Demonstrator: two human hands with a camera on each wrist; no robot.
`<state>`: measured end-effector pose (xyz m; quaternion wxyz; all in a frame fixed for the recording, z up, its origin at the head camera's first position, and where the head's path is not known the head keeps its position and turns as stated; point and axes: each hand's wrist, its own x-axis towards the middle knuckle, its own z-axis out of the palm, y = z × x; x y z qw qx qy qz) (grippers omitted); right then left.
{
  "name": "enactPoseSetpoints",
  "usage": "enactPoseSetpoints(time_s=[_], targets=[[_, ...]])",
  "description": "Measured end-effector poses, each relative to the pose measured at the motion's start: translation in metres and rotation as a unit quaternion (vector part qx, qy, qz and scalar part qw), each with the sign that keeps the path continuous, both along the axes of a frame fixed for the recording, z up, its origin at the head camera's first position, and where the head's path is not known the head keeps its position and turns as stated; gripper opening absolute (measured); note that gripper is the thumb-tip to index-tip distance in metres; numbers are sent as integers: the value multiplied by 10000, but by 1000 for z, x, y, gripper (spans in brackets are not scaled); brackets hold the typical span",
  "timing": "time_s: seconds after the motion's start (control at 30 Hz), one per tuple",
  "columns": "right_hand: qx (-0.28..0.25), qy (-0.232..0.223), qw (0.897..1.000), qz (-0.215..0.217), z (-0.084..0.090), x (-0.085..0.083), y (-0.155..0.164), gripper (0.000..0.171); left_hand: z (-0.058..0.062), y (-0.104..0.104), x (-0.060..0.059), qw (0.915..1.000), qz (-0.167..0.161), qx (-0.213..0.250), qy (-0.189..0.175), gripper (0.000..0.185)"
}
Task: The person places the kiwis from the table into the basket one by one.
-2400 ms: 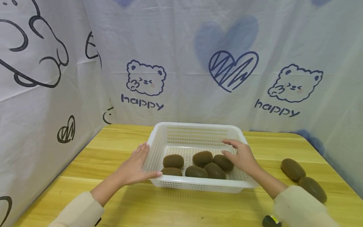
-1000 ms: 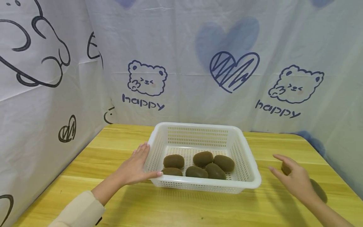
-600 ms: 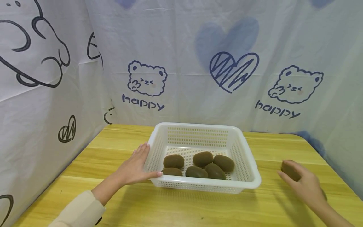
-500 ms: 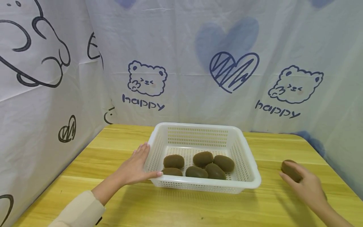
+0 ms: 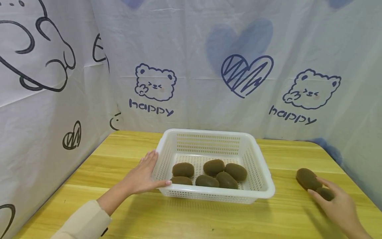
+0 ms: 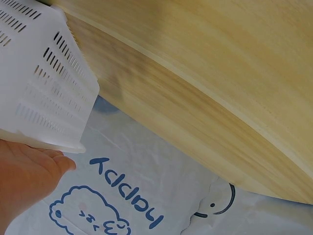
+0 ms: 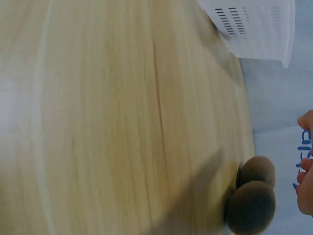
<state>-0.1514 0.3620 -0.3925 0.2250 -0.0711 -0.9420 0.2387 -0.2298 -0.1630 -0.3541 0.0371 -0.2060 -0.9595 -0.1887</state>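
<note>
A white plastic basket (image 5: 215,192) with slotted walls holds several brown kiwis (image 5: 214,167). My left hand (image 5: 140,177) rests against its left side, fingers straight along the rim and thumb on the front edge. To the right, two kiwis lie on the table, the far kiwi (image 5: 306,178) in full view. Over the near kiwi (image 5: 326,194) hovers my right hand (image 5: 341,205), thumb and fingers spread on either side and hiding part of it. In the right wrist view, the fingers (image 7: 305,166) appear apart from both kiwis.
The yellow wood-grain table (image 5: 179,219) ends at a back edge just behind the basket. A white cloth (image 5: 191,106) with bear and heart drawings hangs behind the table and along both sides.
My right hand has left the basket and gone right to the loose kiwis, first reaching the far one, then drawing back over the near one. Left hand and basket have stayed put.
</note>
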Motion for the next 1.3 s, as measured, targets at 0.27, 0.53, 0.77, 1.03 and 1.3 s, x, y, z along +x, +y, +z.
enactPoseSetpoints(time_s=[0.27,0.53,0.77,1.03,1.3], targets=[[243,-17,9980,-581,-10,3,17,55,0,0,0,10000,-7,-16,-3,111],[120,-651,9948,-772,-16,2,30,68,0,-1,0,10000,-17,-7,1,111],[-175,-1527,9819,-1106,-18,2,39,82,-1,0,-1,10000,-19,-15,55,111],[-525,-2121,9663,-1361,-26,1,45,89,-1,0,-1,10000,-11,-52,63,111],[-579,-2298,9633,-1263,-28,4,48,86,0,0,-1,10000,-4,-38,23,111]])
